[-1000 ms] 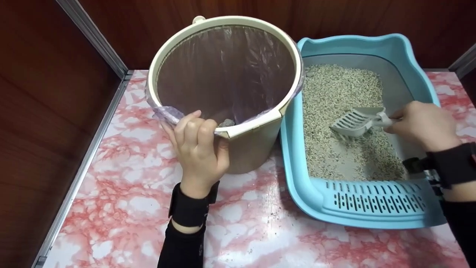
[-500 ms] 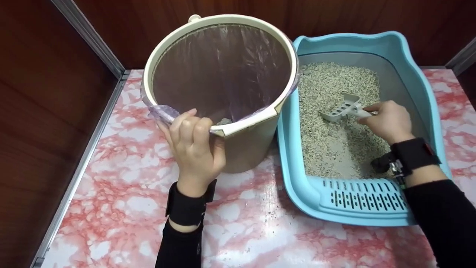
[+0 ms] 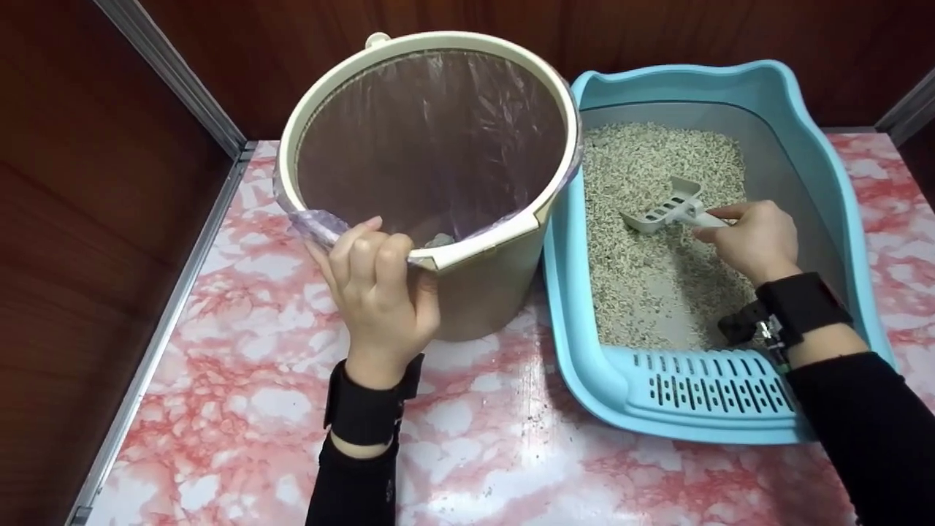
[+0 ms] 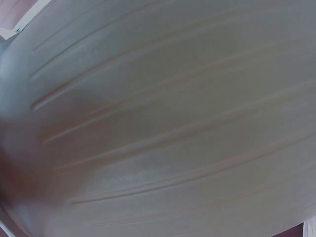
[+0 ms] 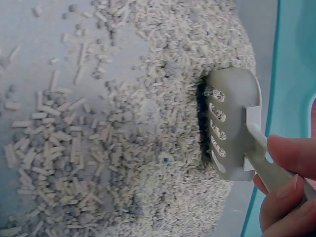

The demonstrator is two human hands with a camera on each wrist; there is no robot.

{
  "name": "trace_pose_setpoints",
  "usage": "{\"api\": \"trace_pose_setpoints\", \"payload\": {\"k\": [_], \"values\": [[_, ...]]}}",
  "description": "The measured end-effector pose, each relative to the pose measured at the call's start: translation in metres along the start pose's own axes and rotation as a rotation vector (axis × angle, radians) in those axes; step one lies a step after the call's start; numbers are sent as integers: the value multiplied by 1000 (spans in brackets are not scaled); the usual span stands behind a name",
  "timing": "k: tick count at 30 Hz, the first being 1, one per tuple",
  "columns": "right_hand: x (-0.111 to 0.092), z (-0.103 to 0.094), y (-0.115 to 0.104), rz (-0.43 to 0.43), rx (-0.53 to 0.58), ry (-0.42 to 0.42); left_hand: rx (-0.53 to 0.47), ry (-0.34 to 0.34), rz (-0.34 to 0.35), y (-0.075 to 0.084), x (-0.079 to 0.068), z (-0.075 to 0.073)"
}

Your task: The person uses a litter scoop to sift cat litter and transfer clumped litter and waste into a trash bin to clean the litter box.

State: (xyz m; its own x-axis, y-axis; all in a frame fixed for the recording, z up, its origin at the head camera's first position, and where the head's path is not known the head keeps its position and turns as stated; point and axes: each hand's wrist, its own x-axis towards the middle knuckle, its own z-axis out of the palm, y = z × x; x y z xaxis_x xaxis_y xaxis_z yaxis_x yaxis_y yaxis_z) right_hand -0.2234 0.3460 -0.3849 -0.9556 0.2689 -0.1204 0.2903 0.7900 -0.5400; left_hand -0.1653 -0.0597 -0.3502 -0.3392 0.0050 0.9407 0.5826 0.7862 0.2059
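My left hand (image 3: pixel 380 299) grips the front rim of a beige trash bin (image 3: pixel 486 299), fingers over the edge of its purple plastic liner (image 3: pixel 438 124). A grey clump (image 3: pixel 440 239) shows inside the bin. The left wrist view is filled by the bin's ribbed outer wall (image 4: pixel 173 123). Over the blue litter box (image 3: pixel 573 329), my right hand (image 3: pixel 756 237) holds a grey slotted litter scoop (image 3: pixel 690 190) by its handle. The scoop's head rests at the pellet litter (image 3: pixel 635 157); in the right wrist view its edge (image 5: pixel 237 84) meets the litter, and litter shows through the slots.
Bin and litter box stand side by side on a red-and-white marbled surface (image 3: pixel 241 409). Brown panels (image 3: pixel 66 219) close off the back and left. A perforated blue step (image 3: pixel 716 387) forms the box's front. Litter crumbs (image 3: pixel 537 416) lie before the bin.
My right hand has moved left with the scoop, whose head has turned and now sits further left over the litter. The left hand keeps its grip on the bin rim.
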Motion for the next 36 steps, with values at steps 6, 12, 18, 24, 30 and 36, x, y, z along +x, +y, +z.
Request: {"api": "trace_pose_setpoints", "payload": {"k": [6, 12, 18, 24, 30, 36], "values": [[0, -1, -2, -13, 20, 31, -14, 25, 22, 0, 1, 0], [6, 0, -13, 6, -14, 4, -18, 27, 20, 0, 2, 0], [14, -1, -37, 47, -70, -18, -24, 24, 22, 0, 1, 0], [15, 2, -54, 51, -123, -27, -13, 11, 7, -1, -1, 0], [8, -14, -50, 70, -119, -58, -13, 8, 4, -1, -3, -1], [1, -27, -52, 74, -93, -23, -15, 18, 13, -1, -2, 0]]}}
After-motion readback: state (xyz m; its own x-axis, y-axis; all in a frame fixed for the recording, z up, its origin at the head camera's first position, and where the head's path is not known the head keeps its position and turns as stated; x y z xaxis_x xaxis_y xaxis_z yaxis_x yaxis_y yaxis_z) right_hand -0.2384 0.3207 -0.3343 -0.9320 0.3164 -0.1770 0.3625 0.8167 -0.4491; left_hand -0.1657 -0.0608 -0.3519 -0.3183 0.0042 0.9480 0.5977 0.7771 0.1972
